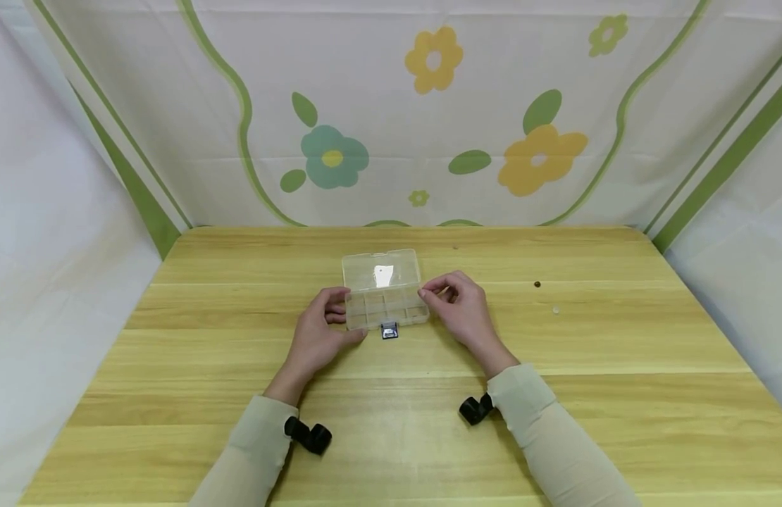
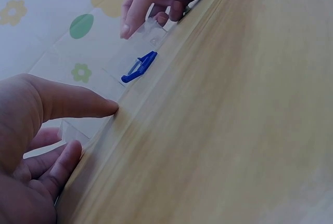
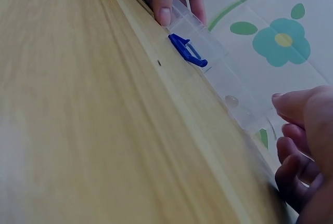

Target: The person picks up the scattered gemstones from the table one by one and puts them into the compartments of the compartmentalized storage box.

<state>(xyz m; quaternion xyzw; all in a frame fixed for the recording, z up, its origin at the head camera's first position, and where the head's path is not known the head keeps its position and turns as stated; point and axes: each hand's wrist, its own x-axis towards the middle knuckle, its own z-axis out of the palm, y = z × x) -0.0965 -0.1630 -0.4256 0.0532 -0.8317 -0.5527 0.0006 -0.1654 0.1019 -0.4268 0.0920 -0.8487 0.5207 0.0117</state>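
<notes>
A clear plastic compartment box (image 1: 376, 310) lies on the table with its lid (image 1: 359, 271) folded back. A blue latch (image 3: 187, 51) sticks out from its front edge. My left hand (image 1: 318, 327) holds the box's left end, thumb at the front corner and fingers along the side. At the right end, my right hand (image 1: 461, 306) has thumb and forefinger brought close together at the rim, its other fingers curled. Whether anything small sits between those fingertips is hidden. A small clear bead (image 3: 231, 101) shows in the box near its right front.
Right of the right hand, a dark brown bead (image 1: 537, 284) and a pale clear bead (image 1: 556, 310) lie on the wooden table (image 1: 391, 422). Another tiny piece (image 1: 455, 247) lies near the back edge. A flowered cloth (image 1: 378, 105) hangs behind the table.
</notes>
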